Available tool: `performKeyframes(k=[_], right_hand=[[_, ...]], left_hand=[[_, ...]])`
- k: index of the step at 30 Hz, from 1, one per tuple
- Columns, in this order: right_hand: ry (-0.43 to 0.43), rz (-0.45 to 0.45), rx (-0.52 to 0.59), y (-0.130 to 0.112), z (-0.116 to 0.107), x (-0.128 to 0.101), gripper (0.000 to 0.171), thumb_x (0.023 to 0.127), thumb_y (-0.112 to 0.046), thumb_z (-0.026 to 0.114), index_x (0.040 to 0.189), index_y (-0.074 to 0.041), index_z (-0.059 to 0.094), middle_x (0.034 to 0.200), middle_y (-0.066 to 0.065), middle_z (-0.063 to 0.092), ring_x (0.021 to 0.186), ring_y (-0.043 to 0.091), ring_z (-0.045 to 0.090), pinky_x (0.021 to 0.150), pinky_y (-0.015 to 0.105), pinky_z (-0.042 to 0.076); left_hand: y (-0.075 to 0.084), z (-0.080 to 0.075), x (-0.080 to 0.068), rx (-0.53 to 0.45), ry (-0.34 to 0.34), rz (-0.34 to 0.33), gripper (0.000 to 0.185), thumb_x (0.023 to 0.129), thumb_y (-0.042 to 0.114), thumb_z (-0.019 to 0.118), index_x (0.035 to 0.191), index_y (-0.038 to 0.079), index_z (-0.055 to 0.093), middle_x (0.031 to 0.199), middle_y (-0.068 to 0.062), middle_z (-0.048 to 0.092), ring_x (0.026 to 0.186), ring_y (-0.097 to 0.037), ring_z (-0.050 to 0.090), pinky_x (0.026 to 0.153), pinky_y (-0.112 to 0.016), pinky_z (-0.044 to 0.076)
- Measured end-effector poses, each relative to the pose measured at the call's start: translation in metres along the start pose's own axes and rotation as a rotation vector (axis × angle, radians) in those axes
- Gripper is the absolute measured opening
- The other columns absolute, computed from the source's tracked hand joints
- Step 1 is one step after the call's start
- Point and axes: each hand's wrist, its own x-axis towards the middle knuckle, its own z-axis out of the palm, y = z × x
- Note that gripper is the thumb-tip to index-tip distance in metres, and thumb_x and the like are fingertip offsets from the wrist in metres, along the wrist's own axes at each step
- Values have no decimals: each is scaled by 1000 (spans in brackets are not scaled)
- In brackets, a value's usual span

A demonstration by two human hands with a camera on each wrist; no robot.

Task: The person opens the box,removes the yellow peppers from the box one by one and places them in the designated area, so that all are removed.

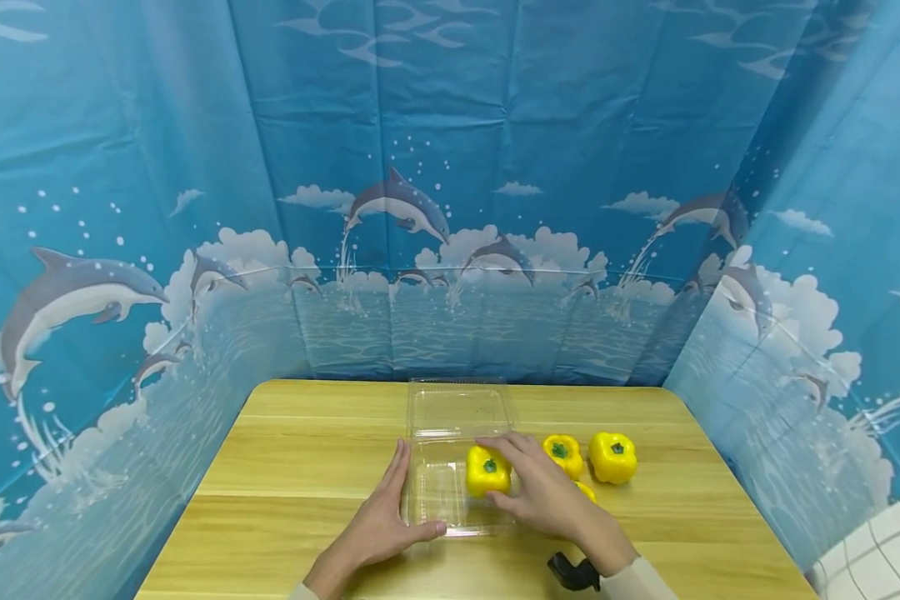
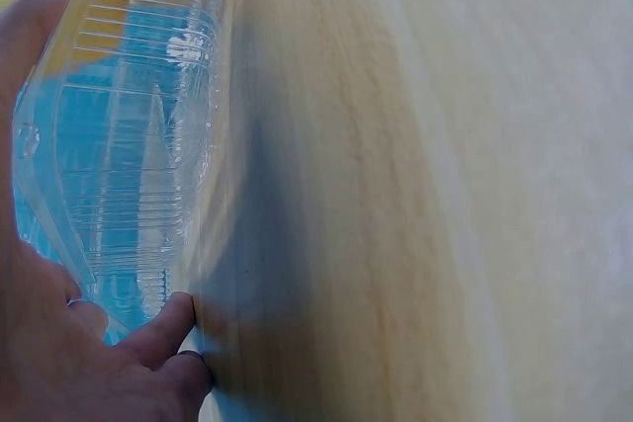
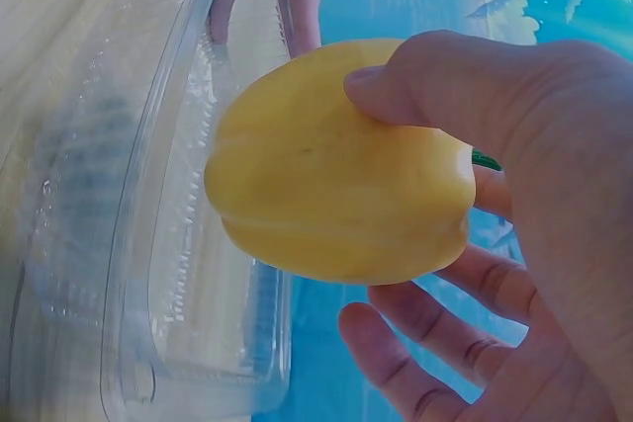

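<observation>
In the head view my right hand (image 1: 543, 490) grips a yellow bell pepper (image 1: 487, 473) with a green stem, over the right part of a clear plastic clamshell box (image 1: 433, 492). The right wrist view shows the thumb on one side of the pepper (image 3: 336, 170) and fingers on the other, beside the box wall (image 3: 148, 244). My left hand (image 1: 378, 521) rests against the box's left side, fingers extended along it and thumb at the front edge. In the left wrist view its fingers (image 2: 163, 333) touch the box's end. The box lid (image 1: 461, 410) lies folded back, away from me.
Right of my right hand stand two more yellow peppers (image 1: 562, 454) (image 1: 612, 457); another pepper (image 1: 587, 492) is mostly hidden by the hand. A black object (image 1: 573, 572) shows at my right wrist. The wooden table (image 1: 285, 483) is surrounded by a blue dolphin-print curtain (image 1: 435, 333).
</observation>
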Motion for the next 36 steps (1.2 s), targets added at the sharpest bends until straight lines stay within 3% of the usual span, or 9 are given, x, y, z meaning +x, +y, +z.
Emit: performKeyframes(k=[13,26,36], right_hand=[[21,11,-20,10,-14,-11,79,101,-27,95,171,-32,57,160,1,69,148,33,65,120,66,60],[47,32,-77,18,-27,-25,78,99,-27,96,168,-28,61,151,-3,72,138,26,67,113,58,65],[119,20,-94,28,-44,-39,77,97,-20,98,165,-21,64,147,-1,74,138,32,68,111,61,65]], left_hand=[[2,-1,1,-3,-4,-3,144,91,68,93,190,21,0,199,-9,-2,174,-58,33,133,-81,40],[0,0,0,16,2,1,144,91,70,92,190,20,1,199,-8,-1,176,-54,32,134,-78,41],[2,1,0,1,-1,-7,144,91,70,92,190,20,0,199,-7,-1,176,-54,32,134,-78,42]])
